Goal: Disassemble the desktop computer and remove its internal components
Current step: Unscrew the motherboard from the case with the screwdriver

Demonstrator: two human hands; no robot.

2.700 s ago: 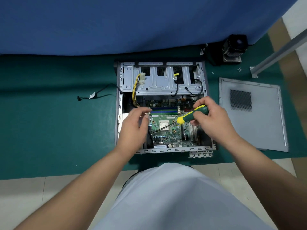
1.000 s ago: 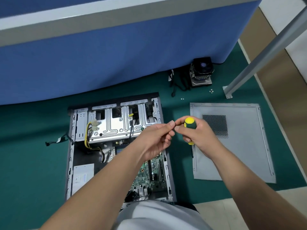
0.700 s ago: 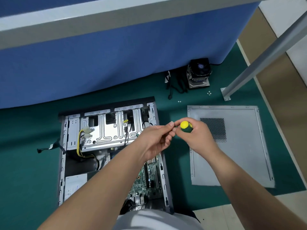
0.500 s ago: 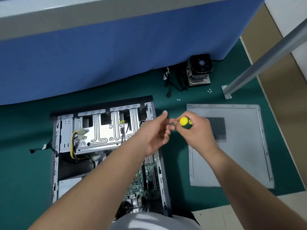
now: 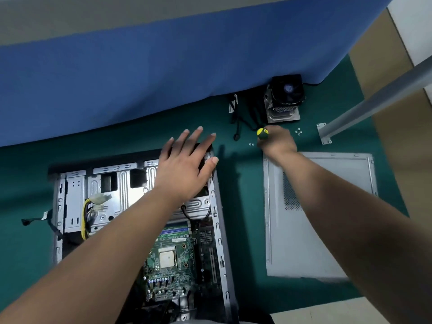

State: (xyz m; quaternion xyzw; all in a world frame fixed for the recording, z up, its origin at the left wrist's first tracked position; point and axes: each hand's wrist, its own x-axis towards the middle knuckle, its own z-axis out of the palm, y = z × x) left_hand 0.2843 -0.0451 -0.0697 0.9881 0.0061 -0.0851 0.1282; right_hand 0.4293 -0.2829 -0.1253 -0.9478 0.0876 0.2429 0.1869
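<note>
— Screws (image 5: 251, 144) are your risk: two sit loose on the green mat (image 5: 117, 139) right beside your right hand (image 5: 277, 142), more (image 5: 298, 131) just beyond. Nudge them with the screwdriver (image 5: 262, 132) you're gripping and they could scatter.

— And my left hand (image 5: 184, 164)?

— Fingers spread flat, holding nothing, over the far corner of the open computer case (image 5: 218, 220), which lies on the mat with the motherboard (image 5: 173, 258) inside. Bare metal edges could catch you or snag the black cable.

— Anything you can't see?

— Your hand covers the screwdriver's shaft and tip. Whether you're also holding a screw, I can't tell.
</note>
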